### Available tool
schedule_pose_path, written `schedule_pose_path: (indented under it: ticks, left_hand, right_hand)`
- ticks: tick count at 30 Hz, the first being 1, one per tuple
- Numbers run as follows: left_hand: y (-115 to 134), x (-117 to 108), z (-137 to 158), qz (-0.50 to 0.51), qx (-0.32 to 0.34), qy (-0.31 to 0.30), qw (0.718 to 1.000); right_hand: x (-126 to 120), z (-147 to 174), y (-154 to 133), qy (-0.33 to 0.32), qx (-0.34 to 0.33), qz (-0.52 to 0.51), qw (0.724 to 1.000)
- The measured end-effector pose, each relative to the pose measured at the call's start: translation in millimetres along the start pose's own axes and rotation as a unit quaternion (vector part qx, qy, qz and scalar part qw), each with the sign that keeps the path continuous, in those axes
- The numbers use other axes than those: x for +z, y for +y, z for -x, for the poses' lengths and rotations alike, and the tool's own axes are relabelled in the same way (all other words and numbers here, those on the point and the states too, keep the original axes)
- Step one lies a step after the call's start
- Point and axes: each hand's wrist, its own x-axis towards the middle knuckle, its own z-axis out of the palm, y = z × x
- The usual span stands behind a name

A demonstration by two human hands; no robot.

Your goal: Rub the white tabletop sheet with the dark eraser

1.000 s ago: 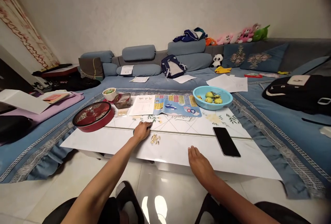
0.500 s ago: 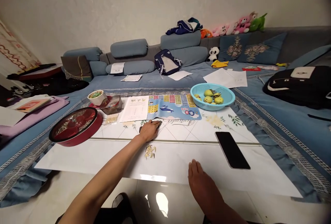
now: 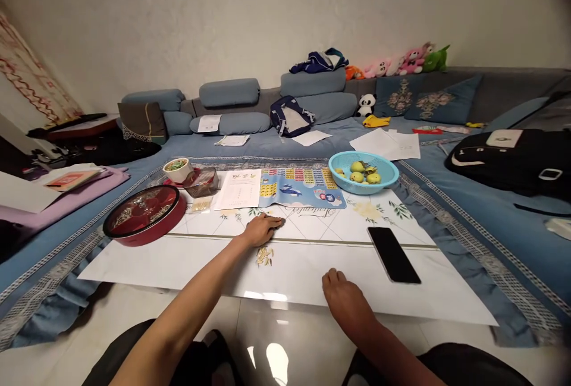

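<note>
My left hand (image 3: 263, 229) lies palm down on the white tabletop (image 3: 200, 264), its fingers stretched out to the right. Just below it, near my wrist, is a small heap of pale seeds or seed shells (image 3: 264, 256). My right hand (image 3: 345, 297) rests at the table's front edge with its fingers together and bent under; nothing shows in them. To its right lies a black smartphone (image 3: 393, 255), screen up. Beyond my left hand are a printed white sheet (image 3: 238, 188) and a blue chart with a whale (image 3: 303, 190).
A round red snack box (image 3: 149, 219) stands at the left, near a brown transparent basket (image 3: 200, 181) and a white bowl (image 3: 177, 169). A blue plastic basket (image 3: 388, 178) holds several green fruits. Behind, a blue sofa (image 3: 263, 147) carries papers, bags and soft toys.
The view has tilted up slightly and shifted. My right hand's fingers, straighter before, are now more bent. My left hand stays on the table above the seeds, its fingers pointing right.
</note>
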Motion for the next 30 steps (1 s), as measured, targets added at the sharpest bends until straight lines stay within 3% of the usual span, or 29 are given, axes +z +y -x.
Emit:
schedule_pose_path:
  ticks: [4,7,10,13,17,19,23,25,30]
  left_hand:
    - [-24,2,47,-0.024,-0.204,0.049,0.977]
    - [-32,1,53,-0.048,-0.305,0.076,0.948]
    - [-23,-1,34,-0.049,-0.287,0.065,0.954]
    - [-8,-4,26,-0.034,-0.212,0.035,0.976]
    - [0,-6,64,-0.002,-0.113,0.012,0.993]
    - [-4,-4,93,-0.005,-0.158,0.037,0.987]
    - [-4,6,129,-0.05,-0.338,0.099,0.935]
    - [6,13,130,-0.061,-0.356,0.107,0.926]
    - [54,30,109,-0.018,-0.328,0.114,0.937]
  right_hand:
    - [29,27,10,0.097,0.005,-0.11,0.989]
    - [41,42,12,0.14,-0.004,-0.138,0.98]
    - [42,46,9,0.155,0.0,-0.137,0.978]
    - [40,45,8,0.154,0.005,-0.138,0.978]
    - [38,44,11,0.123,0.014,-0.153,0.98]
    - [38,45,12,0.109,0.022,-0.161,0.981]
    - [38,46,12,0.111,0.022,-0.165,0.98]
    - [38,46,11,0.113,0.017,-0.16,0.98]
    - [38,44,7,0.114,0.022,-0.137,0.984]
